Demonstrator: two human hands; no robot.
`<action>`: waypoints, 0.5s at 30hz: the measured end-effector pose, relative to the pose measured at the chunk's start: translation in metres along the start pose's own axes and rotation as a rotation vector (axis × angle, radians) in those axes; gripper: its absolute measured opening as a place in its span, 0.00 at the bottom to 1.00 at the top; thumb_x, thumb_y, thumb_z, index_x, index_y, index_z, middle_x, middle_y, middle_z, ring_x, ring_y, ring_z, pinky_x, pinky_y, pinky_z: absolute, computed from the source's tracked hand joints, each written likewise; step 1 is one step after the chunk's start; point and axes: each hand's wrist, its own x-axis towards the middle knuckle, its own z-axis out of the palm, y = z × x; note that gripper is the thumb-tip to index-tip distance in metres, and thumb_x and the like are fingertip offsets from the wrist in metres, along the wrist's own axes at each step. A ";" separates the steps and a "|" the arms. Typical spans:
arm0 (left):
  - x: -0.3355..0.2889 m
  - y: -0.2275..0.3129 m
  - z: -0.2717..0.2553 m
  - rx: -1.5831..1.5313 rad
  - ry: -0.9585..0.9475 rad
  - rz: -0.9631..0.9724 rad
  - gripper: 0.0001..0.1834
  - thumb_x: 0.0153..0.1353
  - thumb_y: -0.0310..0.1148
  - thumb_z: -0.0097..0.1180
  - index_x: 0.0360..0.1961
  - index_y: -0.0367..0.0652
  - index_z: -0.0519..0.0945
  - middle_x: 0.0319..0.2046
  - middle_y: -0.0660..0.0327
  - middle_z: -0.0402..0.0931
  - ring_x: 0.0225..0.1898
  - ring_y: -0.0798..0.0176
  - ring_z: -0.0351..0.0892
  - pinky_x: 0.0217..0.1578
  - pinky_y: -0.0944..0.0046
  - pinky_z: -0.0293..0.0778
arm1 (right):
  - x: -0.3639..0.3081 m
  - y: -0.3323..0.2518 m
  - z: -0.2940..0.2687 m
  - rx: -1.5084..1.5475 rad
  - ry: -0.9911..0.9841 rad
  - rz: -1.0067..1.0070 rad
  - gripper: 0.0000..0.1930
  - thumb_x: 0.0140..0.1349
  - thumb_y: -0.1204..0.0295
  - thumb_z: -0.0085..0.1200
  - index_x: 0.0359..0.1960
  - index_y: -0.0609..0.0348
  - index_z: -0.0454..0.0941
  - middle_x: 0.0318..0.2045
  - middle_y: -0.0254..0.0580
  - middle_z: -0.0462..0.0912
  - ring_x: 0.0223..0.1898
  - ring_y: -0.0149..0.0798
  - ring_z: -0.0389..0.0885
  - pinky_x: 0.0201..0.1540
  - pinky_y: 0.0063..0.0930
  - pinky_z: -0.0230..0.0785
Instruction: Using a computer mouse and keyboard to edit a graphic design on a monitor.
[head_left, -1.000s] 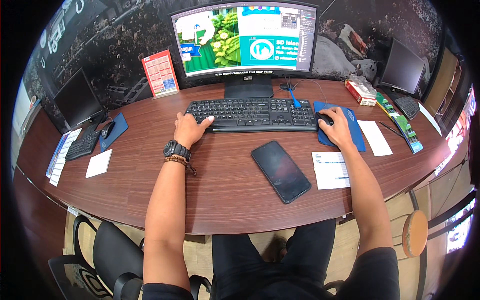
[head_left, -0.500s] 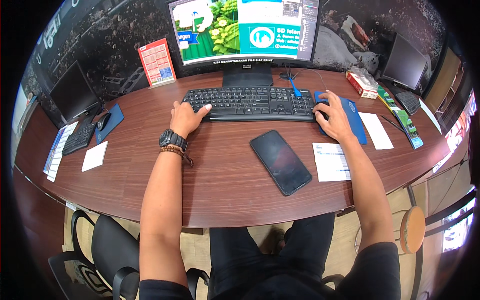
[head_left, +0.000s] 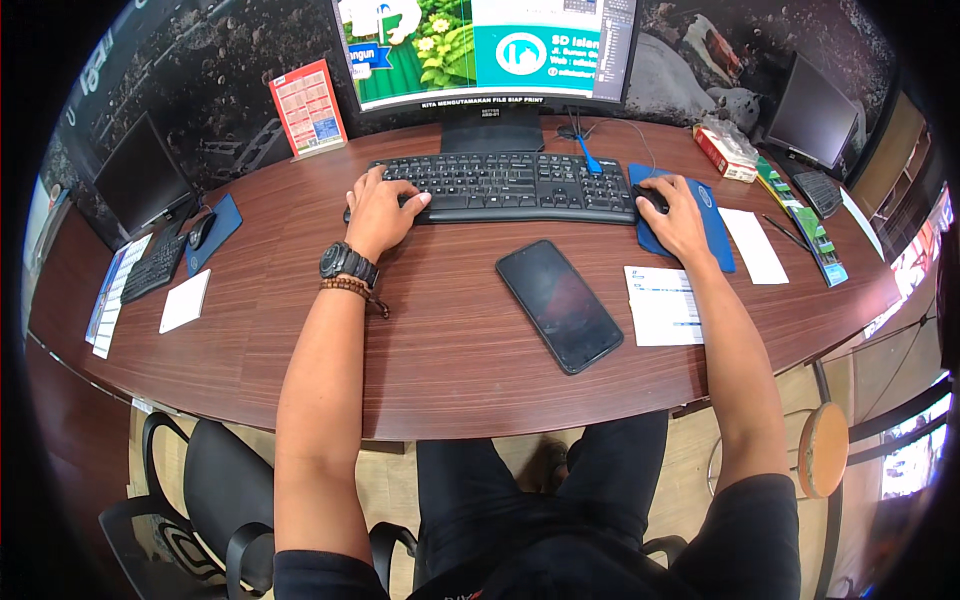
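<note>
My left hand (head_left: 378, 212) rests on the left end of a black keyboard (head_left: 490, 188), fingers bent over the keys and thumb stretched out to the right. It holds nothing. A black watch (head_left: 342, 262) and a beaded bracelet (head_left: 345, 285) are on that wrist. At the keyboard's right end, my right hand (head_left: 680, 218) lies over a black mouse (head_left: 652, 199), partly hiding it, on a blue mouse pad (head_left: 718, 240). Behind the keyboard stands a monitor (head_left: 540, 45) showing a green and teal layout with a round white logo.
A black phone (head_left: 560, 306) and a printed sheet (head_left: 662, 302) lie in front of the keyboard. Blank white paper (head_left: 752, 246), a red-and-white box (head_left: 725, 155) and another monitor (head_left: 815, 112) are right. A red calendar (head_left: 308, 108) and a second workstation's monitor (head_left: 145, 180) stand left.
The whole view has shifted, so the desk sits slightly higher in the picture. My right hand's raised fingers have lowered onto the mouse. My left hand stays at the keyboard's left end.
</note>
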 end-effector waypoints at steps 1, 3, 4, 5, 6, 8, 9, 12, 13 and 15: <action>0.000 0.000 0.001 -0.007 -0.014 -0.012 0.19 0.61 0.50 0.64 0.44 0.49 0.88 0.66 0.40 0.65 0.68 0.36 0.61 0.66 0.37 0.56 | 0.000 0.001 0.000 -0.004 -0.002 0.001 0.18 0.59 0.63 0.59 0.50 0.56 0.83 0.52 0.48 0.77 0.54 0.53 0.78 0.58 0.42 0.70; -0.001 0.003 0.001 0.001 0.000 -0.019 0.19 0.62 0.49 0.64 0.46 0.49 0.87 0.65 0.38 0.66 0.67 0.35 0.63 0.66 0.39 0.58 | 0.001 0.005 0.001 -0.008 -0.006 0.005 0.18 0.59 0.63 0.59 0.50 0.56 0.83 0.52 0.48 0.77 0.54 0.54 0.78 0.58 0.42 0.70; -0.002 0.005 0.000 0.009 0.015 -0.027 0.19 0.63 0.48 0.63 0.48 0.48 0.86 0.63 0.36 0.68 0.66 0.34 0.65 0.65 0.41 0.61 | 0.000 0.007 0.002 0.002 0.001 -0.012 0.18 0.59 0.64 0.59 0.50 0.56 0.83 0.52 0.49 0.77 0.54 0.54 0.78 0.58 0.42 0.70; -0.003 0.005 0.001 0.008 0.012 -0.025 0.19 0.63 0.48 0.63 0.48 0.48 0.86 0.63 0.36 0.68 0.66 0.34 0.65 0.65 0.41 0.61 | 0.000 0.009 0.002 0.011 0.007 -0.029 0.18 0.58 0.64 0.58 0.50 0.56 0.83 0.51 0.49 0.78 0.54 0.54 0.78 0.58 0.43 0.70; -0.004 0.004 0.001 0.016 0.026 -0.060 0.21 0.63 0.49 0.63 0.51 0.48 0.85 0.63 0.37 0.68 0.65 0.34 0.66 0.64 0.41 0.62 | 0.000 0.008 0.002 0.013 0.006 -0.028 0.18 0.58 0.64 0.58 0.50 0.56 0.83 0.51 0.49 0.78 0.54 0.54 0.78 0.58 0.43 0.70; -0.005 0.000 0.000 0.026 0.037 -0.096 0.23 0.63 0.50 0.63 0.53 0.48 0.84 0.62 0.37 0.69 0.64 0.34 0.67 0.64 0.42 0.63 | 0.000 0.004 0.002 0.021 0.012 -0.008 0.18 0.58 0.65 0.58 0.49 0.56 0.83 0.50 0.50 0.78 0.53 0.54 0.78 0.58 0.43 0.70; -0.004 -0.002 0.001 0.010 0.017 -0.132 0.24 0.63 0.50 0.63 0.54 0.48 0.83 0.62 0.39 0.68 0.64 0.35 0.66 0.64 0.41 0.63 | 0.000 0.005 0.002 0.022 0.010 -0.006 0.18 0.58 0.65 0.58 0.49 0.56 0.83 0.50 0.50 0.78 0.53 0.54 0.78 0.58 0.43 0.70; -0.003 -0.006 0.005 -0.001 0.007 -0.156 0.26 0.62 0.52 0.63 0.55 0.47 0.83 0.62 0.41 0.69 0.64 0.37 0.66 0.63 0.41 0.63 | -0.001 0.007 0.003 0.015 0.016 -0.019 0.18 0.58 0.65 0.57 0.49 0.56 0.83 0.50 0.50 0.78 0.53 0.54 0.78 0.57 0.43 0.70; -0.003 -0.007 0.007 0.005 0.020 -0.142 0.27 0.62 0.53 0.63 0.56 0.47 0.82 0.61 0.41 0.69 0.63 0.36 0.67 0.63 0.42 0.64 | -0.001 0.008 0.003 0.003 0.016 -0.021 0.18 0.58 0.65 0.57 0.49 0.56 0.82 0.50 0.50 0.78 0.53 0.54 0.78 0.57 0.43 0.70; -0.001 -0.009 0.008 0.015 0.015 -0.138 0.28 0.62 0.53 0.63 0.56 0.46 0.82 0.61 0.41 0.70 0.62 0.36 0.68 0.63 0.42 0.64 | 0.000 0.008 0.002 -0.009 0.007 -0.015 0.18 0.58 0.65 0.57 0.49 0.56 0.82 0.50 0.50 0.78 0.53 0.54 0.78 0.57 0.43 0.70</action>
